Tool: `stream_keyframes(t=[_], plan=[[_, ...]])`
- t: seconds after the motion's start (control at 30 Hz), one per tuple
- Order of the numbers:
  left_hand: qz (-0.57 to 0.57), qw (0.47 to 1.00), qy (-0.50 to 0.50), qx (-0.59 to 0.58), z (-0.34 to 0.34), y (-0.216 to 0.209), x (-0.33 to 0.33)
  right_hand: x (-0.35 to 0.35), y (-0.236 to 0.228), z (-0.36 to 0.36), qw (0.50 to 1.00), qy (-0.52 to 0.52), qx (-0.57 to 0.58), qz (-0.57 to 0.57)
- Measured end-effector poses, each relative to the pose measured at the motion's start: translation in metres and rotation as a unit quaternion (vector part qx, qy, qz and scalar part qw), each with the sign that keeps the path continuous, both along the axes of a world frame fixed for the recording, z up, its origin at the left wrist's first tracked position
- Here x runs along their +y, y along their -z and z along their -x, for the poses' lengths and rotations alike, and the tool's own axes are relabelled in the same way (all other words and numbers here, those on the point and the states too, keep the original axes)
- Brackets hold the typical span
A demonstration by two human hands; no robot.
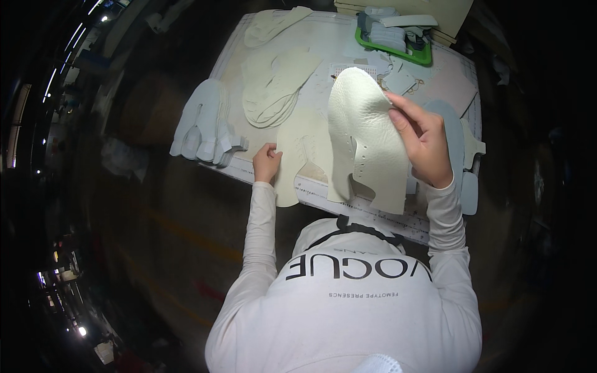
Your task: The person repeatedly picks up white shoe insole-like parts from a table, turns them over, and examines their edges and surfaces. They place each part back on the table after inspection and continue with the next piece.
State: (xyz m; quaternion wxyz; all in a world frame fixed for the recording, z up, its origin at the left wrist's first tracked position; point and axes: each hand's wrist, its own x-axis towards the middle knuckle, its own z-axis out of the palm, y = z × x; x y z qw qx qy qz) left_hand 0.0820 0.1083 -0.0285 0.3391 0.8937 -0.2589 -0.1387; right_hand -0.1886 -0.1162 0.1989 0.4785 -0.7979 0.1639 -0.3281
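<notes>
My right hand (429, 143) pinches a cream leather shoe upper (348, 112) by its right edge, thumb against forefinger. The upper is raised above the table; its grained face, centre slit and row of small holes show. A second cream shoe upper (291, 143) lies flatter on the table to its left, its lower end past the front edge. My left hand (265, 165) grips that piece at its left edge with the fingers closed. The raised upper hides part of the table behind it.
Stacked cream uppers (270, 93) lie beyond my left hand, with more cream pieces (273, 28) farther back. Pale grey cut pieces (202, 115) are piled at the left edge. A green basket (392, 55) of parts stands at the back right, near a pinkish sheet (451, 90).
</notes>
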Motion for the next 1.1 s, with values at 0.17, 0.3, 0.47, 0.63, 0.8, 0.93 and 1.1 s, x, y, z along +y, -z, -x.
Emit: stream_keyframes(t=[0.17, 0.3, 0.47, 0.63, 0.8, 0.93, 1.1], plan=[[0.034, 0.997, 0.070, 0.000, 0.013, -0.001, -0.029, -0.044, 0.100, -0.053, 0.984, 0.002, 0.063, -0.164], [0.009, 0.990, 0.073, -0.118, 0.019, -0.012, -0.056, -0.056, 0.189, -0.056, 0.947, 0.089, 0.308, 0.002], [0.082, 0.989, 0.107, -0.055, 0.019, -0.016, -0.106, -0.041, 0.220, -0.043, 0.921, 0.080, 0.376, 0.054], [0.045, 0.982, 0.185, -0.009, 0.013, -0.007, -0.152, -0.030, 0.208, -0.039, 0.905, 0.115, 0.403, 0.076], [0.030, 0.980, 0.192, 0.049, 0.013, 0.001, -0.172, -0.025, 0.198, -0.030, 0.908, 0.159, 0.358, 0.149], [0.034, 0.970, 0.216, 0.107, 0.028, -0.006, -0.180, -0.034, 0.185, -0.026, 0.949, 0.129, 0.276, 0.077], [0.023, 0.957, 0.290, 0.000, 0.054, -0.055, -0.174, -0.042, 0.151, -0.019, 0.984, 0.132, 0.081, 0.092]])
